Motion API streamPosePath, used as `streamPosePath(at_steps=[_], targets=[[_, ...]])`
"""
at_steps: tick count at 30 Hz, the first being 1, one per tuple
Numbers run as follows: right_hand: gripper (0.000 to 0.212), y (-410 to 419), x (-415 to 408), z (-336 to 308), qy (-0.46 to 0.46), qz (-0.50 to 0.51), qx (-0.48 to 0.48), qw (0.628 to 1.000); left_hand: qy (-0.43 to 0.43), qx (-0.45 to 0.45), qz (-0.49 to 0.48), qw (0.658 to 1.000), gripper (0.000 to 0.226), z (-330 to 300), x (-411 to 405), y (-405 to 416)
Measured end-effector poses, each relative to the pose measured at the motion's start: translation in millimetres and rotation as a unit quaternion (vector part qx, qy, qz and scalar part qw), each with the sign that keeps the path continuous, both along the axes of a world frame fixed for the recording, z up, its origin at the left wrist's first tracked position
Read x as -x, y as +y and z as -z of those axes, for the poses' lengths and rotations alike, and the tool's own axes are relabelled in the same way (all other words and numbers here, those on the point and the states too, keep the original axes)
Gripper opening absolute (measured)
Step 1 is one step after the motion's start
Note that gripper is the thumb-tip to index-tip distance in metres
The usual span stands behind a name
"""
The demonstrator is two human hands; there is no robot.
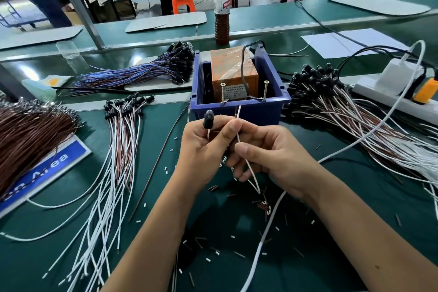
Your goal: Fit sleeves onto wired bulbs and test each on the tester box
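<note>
Left hand (201, 147) pinching black-sleeved bulb (209, 118); right hand (265, 152) pinching its thin white wire (248, 166), before blue plastic tester box (239, 104).

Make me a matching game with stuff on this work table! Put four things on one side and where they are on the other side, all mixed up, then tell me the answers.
Things:
1. sleeved bulb
2. orange tester box
3. brown drink bottle
4. orange plug

Places:
A. inside the blue bin
B. in the white power strip on the right
C. sticking up from the left hand
D. standing upright behind the blue bin

Pairs: 1-C, 2-A, 3-D, 4-B
</note>
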State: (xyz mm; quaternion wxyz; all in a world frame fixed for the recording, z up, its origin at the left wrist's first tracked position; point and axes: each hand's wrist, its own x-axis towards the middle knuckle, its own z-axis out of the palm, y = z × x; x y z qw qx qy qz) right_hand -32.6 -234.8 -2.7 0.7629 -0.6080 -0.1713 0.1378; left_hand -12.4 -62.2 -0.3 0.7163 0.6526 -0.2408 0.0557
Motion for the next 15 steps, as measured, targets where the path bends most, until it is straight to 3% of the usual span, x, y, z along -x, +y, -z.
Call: streamPosePath(at_steps=[7, 11, 15], targets=[[0.011, -12, -3, -4, -0.079, 0.167, -0.103, 0.977, -0.106, -0.004, -0.06, 0.993, 0.021, -7, 4, -6], [0.019, -14, -3, -2, -0.16, 0.328, -0.03, 0.931, -0.073, 0.034, -0.161, 0.984, 0.021, -2, 3, -8], [0.027, -11, -3, 1, -0.2, 0.408, 0.045, 0.89, -0.056, 0.036, -0.249, 0.966, 0.014, -1, 1, -13]])
